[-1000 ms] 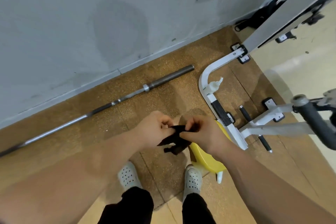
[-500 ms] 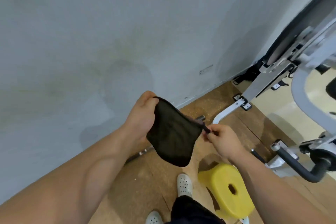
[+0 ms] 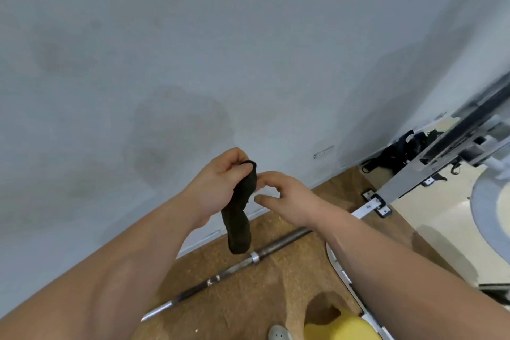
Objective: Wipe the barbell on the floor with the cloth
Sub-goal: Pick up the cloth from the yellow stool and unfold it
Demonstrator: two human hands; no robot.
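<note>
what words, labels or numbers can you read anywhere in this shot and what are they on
No text here can be read.
Small plate low on the wall: its marks are too small and blurred to read.
Barbell and cloth: no lettering visible.

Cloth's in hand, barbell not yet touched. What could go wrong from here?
The cloth hangs from the left hand alone, pinched at its top edge; it might slip. The barbell lies close to the wall, so its far side may get missed. The yellow stool sits beside the shoe, a possible trip when stooping.
</note>
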